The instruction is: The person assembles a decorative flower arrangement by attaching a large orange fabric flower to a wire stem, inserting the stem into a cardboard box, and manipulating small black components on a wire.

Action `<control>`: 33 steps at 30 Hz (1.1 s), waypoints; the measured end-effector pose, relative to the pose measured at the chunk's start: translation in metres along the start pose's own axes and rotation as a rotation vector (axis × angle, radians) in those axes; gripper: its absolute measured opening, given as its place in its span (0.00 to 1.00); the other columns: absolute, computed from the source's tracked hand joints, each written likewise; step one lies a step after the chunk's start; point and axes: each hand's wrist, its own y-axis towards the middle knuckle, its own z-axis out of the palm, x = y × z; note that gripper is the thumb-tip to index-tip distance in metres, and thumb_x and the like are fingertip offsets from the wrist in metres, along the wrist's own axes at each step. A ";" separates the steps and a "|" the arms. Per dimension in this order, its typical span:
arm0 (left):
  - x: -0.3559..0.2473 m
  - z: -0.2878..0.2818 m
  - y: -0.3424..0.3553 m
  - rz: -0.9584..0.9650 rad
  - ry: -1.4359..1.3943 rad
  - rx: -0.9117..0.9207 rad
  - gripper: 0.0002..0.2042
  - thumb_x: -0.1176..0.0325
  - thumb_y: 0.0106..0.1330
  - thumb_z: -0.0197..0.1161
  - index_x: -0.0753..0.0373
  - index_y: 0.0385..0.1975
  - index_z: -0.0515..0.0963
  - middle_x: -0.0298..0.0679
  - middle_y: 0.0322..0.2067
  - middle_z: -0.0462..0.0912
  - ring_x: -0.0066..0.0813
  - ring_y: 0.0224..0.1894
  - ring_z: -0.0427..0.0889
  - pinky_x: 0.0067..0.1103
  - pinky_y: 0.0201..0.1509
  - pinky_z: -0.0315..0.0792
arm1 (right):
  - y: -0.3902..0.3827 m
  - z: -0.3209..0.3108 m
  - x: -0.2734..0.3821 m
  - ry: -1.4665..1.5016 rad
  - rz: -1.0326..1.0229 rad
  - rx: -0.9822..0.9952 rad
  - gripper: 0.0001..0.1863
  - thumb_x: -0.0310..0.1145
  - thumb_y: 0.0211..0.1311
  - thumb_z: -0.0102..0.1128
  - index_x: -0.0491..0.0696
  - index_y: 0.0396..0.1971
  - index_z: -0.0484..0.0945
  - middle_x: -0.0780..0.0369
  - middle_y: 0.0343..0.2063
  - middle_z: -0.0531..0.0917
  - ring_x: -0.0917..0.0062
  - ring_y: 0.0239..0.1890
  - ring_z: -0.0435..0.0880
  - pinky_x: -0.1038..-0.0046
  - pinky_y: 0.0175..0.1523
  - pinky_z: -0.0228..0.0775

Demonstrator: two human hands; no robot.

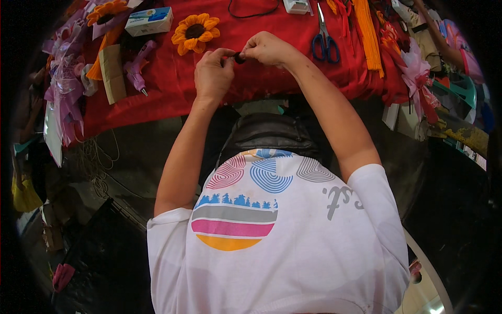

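My left hand (215, 73) and my right hand (269, 49) meet over the near part of the red-covered table. Between their fingertips is a small dark brown piece (239, 58), pinched from both sides; its exact kind is too small to make out. Just beyond my left hand lies a fuzzy orange sunflower (195, 31) with a dark brown centre. A pair of scissors (325, 42) with dark blue handles rests to the right of my right hand, blades pointing away.
Left of the sunflower are a white-and-blue box (149, 22), a purple glue gun (138, 68) and a brown paper piece (112, 73). Orange fuzzy stems (368, 36) lie at the right. Wrapped bouquets (68, 78) crowd the left edge. Another person's arm (442, 39) shows far right.
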 end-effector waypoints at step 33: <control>0.006 0.011 -0.009 0.227 0.277 -0.117 0.10 0.62 0.56 0.65 0.54 0.37 0.82 0.40 0.34 0.74 0.40 0.33 0.80 0.32 0.34 0.74 | -0.024 0.017 -0.027 -0.556 -0.688 -0.442 0.09 0.36 0.53 0.62 0.54 0.35 0.84 0.65 0.28 0.78 0.70 0.35 0.79 0.69 0.42 0.73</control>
